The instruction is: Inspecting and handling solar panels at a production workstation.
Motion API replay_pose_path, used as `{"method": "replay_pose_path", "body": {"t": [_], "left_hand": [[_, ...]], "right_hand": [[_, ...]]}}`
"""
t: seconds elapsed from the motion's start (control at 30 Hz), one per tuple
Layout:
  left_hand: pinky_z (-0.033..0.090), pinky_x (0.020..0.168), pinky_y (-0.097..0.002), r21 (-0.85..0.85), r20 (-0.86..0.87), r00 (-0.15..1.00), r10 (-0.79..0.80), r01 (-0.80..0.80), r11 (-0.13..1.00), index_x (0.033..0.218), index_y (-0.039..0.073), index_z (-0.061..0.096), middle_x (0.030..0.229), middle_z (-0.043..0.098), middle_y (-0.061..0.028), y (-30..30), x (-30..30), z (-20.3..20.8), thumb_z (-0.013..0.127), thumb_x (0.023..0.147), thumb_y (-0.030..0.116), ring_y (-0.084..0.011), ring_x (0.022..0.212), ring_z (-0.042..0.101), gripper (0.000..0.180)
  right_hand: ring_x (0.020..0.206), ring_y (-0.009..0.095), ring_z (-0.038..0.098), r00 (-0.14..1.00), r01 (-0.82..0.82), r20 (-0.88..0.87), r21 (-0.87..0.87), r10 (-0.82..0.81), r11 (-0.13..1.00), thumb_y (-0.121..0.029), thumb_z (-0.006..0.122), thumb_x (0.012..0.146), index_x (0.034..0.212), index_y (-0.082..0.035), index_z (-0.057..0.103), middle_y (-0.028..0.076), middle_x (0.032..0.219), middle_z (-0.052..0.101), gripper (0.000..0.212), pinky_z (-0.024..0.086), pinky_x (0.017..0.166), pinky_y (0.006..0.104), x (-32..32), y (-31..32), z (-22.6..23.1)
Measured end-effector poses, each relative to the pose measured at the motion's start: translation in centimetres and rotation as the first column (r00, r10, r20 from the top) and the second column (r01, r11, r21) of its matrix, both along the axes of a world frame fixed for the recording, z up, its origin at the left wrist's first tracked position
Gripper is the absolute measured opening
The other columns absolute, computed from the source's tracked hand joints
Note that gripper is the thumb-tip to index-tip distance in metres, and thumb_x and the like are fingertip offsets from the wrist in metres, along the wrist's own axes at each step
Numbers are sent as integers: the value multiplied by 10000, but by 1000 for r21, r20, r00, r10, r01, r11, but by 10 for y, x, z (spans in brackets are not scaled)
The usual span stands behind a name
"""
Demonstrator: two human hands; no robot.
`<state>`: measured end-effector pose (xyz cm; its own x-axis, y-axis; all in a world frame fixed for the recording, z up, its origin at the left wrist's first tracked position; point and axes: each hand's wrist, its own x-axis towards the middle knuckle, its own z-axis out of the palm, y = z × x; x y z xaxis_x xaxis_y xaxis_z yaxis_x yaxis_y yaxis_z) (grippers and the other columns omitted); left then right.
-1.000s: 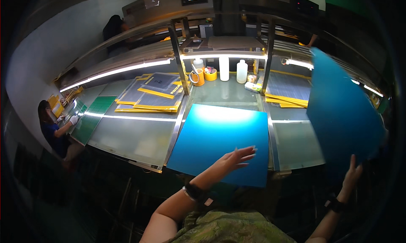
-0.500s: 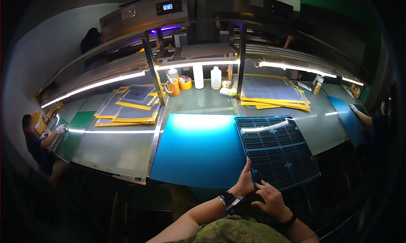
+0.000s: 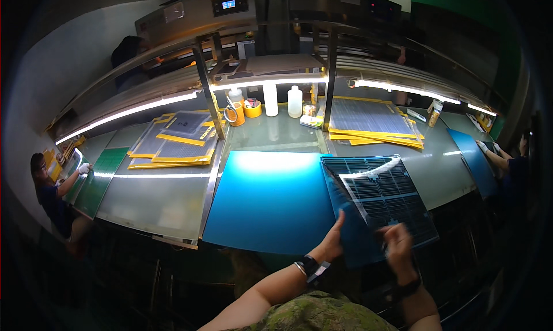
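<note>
To the right of the middle lies a stack of dark blue circuit panels (image 3: 397,187) printed with fine black lines. Its uppermost sheet, a circuit panel (image 3: 352,230), is tilted up steeply and shows as a narrow, blurred blue strip. My left hand (image 3: 329,243) grips the near left edge of this sheet, thumb up along the border, the other fingers partly hidden. At its near right corner my right hand (image 3: 397,246), smeared by motion, has its fingers bent in and pinches the sheet. A plain bright blue board (image 3: 271,204) lies flat on the bench to the left.
Yellow-edged screens (image 3: 178,138) are piled at left, with more yellow-edged screens (image 3: 374,121) at right. White bottles (image 3: 294,102) and an orange tape roll (image 3: 234,113) stand at the back. A metal post (image 3: 330,78) rises behind. Co-workers (image 3: 55,187) work at both sides.
The top panel has gone from lying on the stack to a steep tilt, its right side raised. My right hand has moved up and right with its corner; my left hand has barely shifted.
</note>
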<state>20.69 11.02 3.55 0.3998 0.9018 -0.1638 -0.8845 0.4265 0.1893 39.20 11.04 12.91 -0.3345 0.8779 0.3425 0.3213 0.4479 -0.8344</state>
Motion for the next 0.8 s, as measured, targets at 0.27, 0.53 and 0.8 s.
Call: {"method": "replay_pose_path", "body": {"t": [0.27,0.53,0.8], "left_hand": [[502,765,-321,55,-527,793,305,-326,944,1080,34,554,989,609,-60,-7,-24,35,617,876,200,-161,894,592,270],[469,600,-241,549,-533,167,830,-678,489,998,-6,622,836,663,-44,-85,-70,111,560,900,113,-81,703,578,166],[358,548,-224,765,-525,-633,569,-644,-11,959,-29,620,701,563,13,-185,-106,150,580,904,115,-40,637,435,160]], "right_hand": [[722,287,557,957,-113,284,571,-66,813,-12,558,803,773,-34,551,105,754,602,38,425,658,375,-13,-4,117],[721,315,580,653,-689,709,410,266,597,-111,696,660,1008,-49,551,117,781,609,382,437,685,413,-93,-43,136],[659,346,630,721,-686,439,560,537,464,-19,447,802,1006,-38,597,168,757,647,254,507,599,388,-209,-27,143]]}}
